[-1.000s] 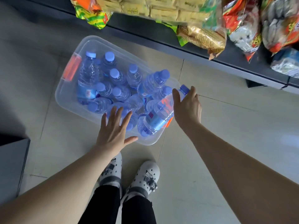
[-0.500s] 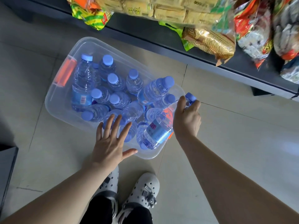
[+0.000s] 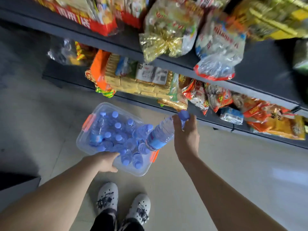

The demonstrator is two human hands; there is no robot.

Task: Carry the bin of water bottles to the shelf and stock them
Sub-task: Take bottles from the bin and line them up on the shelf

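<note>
Lifting one bottle (image 3: 162,132) clear of the bin (image 3: 83,140), centre of frame, with the right hand (image 3: 185,134) curled round the neck just under the blue cap (image 3: 183,115). Hanging tilted, cap toward the upper right, base down-left over the bin's orange latch (image 3: 154,155). Reaching into the bin at its near edge with the left hand (image 3: 106,161), fingers down among the remaining bottles (image 3: 116,135); whether gripping one or merely touching, impossible to tell. Resting on the tiled floor (image 3: 233,164), just in front of the lower shelf (image 3: 241,125).

Doing this step well, by judgement: keeping the grip firm at the neck, since a full bottle held there swings; bringing it upright before setting it down; choosing a bare patch of shelf board, as snack bags (image 3: 191,95) are crowding the lower shelf and overhanging the upper shelf (image 3: 116,42).

Differing from half a second earlier: bottle now raised out of the bin rather than lying in it; left hand now dipping inside rather than spread flat above the bottles; view pulled back and up, showing two shelf levels.
</note>
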